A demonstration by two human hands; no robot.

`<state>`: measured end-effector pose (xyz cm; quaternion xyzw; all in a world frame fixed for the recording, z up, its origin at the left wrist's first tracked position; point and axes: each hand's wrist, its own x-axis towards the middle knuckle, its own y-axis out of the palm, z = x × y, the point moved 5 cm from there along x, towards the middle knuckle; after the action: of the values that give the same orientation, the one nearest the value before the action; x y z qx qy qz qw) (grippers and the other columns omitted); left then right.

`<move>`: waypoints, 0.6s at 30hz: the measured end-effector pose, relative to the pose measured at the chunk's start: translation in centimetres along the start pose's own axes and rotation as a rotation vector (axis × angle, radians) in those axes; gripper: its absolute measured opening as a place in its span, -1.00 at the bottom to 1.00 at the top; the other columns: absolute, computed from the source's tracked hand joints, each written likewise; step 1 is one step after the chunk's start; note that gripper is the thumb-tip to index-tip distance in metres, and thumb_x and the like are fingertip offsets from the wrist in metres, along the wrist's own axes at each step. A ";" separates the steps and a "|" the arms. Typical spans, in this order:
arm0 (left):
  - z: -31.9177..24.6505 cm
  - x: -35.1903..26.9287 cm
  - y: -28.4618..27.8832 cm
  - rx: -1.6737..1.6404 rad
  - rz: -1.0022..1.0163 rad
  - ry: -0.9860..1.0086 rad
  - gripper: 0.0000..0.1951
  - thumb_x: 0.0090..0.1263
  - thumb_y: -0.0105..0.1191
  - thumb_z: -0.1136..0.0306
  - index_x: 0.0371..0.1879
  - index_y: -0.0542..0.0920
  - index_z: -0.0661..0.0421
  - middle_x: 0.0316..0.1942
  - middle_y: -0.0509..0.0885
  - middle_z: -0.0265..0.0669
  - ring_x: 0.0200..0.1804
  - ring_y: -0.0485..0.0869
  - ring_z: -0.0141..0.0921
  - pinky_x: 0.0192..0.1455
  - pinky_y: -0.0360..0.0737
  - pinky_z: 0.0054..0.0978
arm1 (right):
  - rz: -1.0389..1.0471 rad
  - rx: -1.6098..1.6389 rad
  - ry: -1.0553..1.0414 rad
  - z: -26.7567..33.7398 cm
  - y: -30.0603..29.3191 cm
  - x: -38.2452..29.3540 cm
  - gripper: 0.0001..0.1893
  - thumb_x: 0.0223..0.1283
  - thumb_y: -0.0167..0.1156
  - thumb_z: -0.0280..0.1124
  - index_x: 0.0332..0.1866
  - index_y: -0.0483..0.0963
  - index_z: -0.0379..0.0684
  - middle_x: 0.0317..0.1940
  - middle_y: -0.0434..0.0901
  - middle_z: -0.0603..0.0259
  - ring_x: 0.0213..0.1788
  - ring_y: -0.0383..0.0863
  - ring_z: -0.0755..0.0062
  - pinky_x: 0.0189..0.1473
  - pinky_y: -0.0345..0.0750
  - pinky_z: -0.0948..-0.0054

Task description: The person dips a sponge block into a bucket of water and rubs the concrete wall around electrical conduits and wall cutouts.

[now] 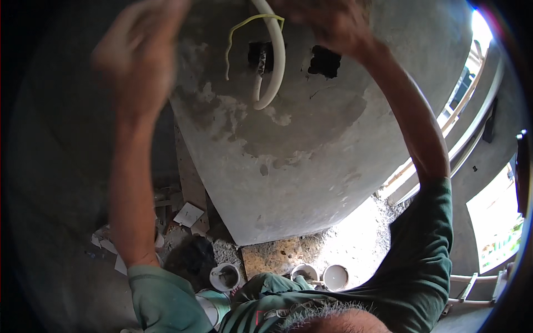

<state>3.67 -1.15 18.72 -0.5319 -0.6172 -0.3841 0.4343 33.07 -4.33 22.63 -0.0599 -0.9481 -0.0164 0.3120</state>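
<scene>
In the upper left, my left hand (pixel 139 54) is raised before the grey plastered wall (pixel 291 179), blurred, its fingertips close to the top edge. My right hand (pixel 339 29) is up at the top, right of a white flexible conduit (pixel 280 54); its fingers are dark and blurred, so their grip is unclear. The conduit loops down from the top edge and bends back up towards a square wall opening (pixel 252 56). A thin yellow-green wire (pixel 243 21) crosses the conduit and dangles on its left. Below my right hand is a second dark square opening (pixel 325 62).
On the floor stand a bucket (pixel 225 277) and two more containers, one round (pixel 335 277) and one partly filled (pixel 305 272). A stained board (pixel 272 256) lies at the wall's foot. Rubble and a white tile piece (pixel 188 214) lie left. A ladder (pixel 470 287) is at lower right.
</scene>
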 end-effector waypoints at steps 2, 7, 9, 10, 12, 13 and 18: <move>4.1 -2.4 -3.2 -0.034 -0.171 -0.170 -0.63 0.52 0.21 0.17 0.11 0.71 0.20 -0.10 0.79 -0.28 -0.16 0.65 -0.54 -0.12 0.57 -0.55 | 0.201 0.216 -0.026 -0.9 -3.7 -5.1 -0.59 0.21 0.35 -0.42 0.20 0.66 0.10 0.34 0.51 0.01 0.45 0.38 -0.07 0.36 0.42 -0.01; 8.5 -6.4 -11.6 0.233 -0.290 -0.223 -0.65 0.55 0.17 0.21 0.11 0.70 0.24 -0.08 0.78 -0.23 -0.12 0.68 -0.48 -0.09 0.62 -0.49 | -0.101 0.409 0.101 -5.8 -2.9 -1.0 -0.56 0.11 0.44 -0.41 0.17 0.67 0.10 0.30 0.56 0.02 0.37 0.47 0.00 0.27 0.48 -0.08; 7.5 -6.9 -7.8 0.220 -0.138 -0.176 -0.64 0.54 0.19 0.20 0.08 0.69 0.26 -0.10 0.78 -0.23 -0.14 0.68 -0.49 -0.13 0.63 -0.49 | -0.072 0.232 0.307 -4.1 -1.3 0.8 -0.58 0.14 0.44 -0.40 0.15 0.67 0.09 0.27 0.58 0.03 0.30 0.55 0.02 0.25 0.50 -0.07; 8.1 -7.4 -7.9 0.229 -0.113 -0.183 -0.64 0.54 0.19 0.18 0.07 0.70 0.24 -0.12 0.78 -0.27 -0.17 0.68 -0.50 -0.17 0.64 -0.48 | -0.037 0.187 0.167 -0.9 -1.7 0.8 -0.63 0.20 0.40 -0.39 0.15 0.68 0.08 0.26 0.59 0.03 0.27 0.57 0.04 0.26 0.49 -0.04; 9.5 -9.1 -11.4 0.286 -0.181 -0.244 -0.66 0.53 0.21 0.18 0.04 0.71 0.23 -0.15 0.78 -0.29 -0.18 0.68 -0.52 -0.16 0.64 -0.50 | -0.002 0.127 0.036 0.4 -2.7 -0.9 -0.67 0.27 0.36 -0.38 0.14 0.68 0.07 0.25 0.60 0.04 0.25 0.58 0.05 0.27 0.48 -0.01; 10.6 -10.3 -14.3 0.334 -0.254 -0.311 -0.67 0.52 0.22 0.18 0.02 0.72 0.22 -0.18 0.77 -0.31 -0.20 0.67 -0.55 -0.15 0.64 -0.52 | 0.031 0.207 0.062 -1.0 -3.7 -3.3 -0.66 0.26 0.36 -0.38 0.14 0.68 0.07 0.25 0.60 0.04 0.28 0.54 0.06 0.29 0.45 -0.02; 11.0 -12.1 -16.7 0.491 -0.178 -0.276 -0.59 0.50 0.25 0.11 0.03 0.71 0.26 -0.20 0.77 -0.31 -0.22 0.67 -0.52 -0.18 0.59 -0.54 | -0.068 0.237 0.127 -6.7 -2.6 -3.0 -0.67 0.26 0.37 -0.40 0.13 0.69 0.04 0.25 0.61 0.07 0.34 0.49 0.12 0.29 0.42 -0.06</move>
<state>-13.54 2.92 3.46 -0.4017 -0.7891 -0.1839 0.4267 39.10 -7.71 26.26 0.0109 -0.9232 0.0814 0.3755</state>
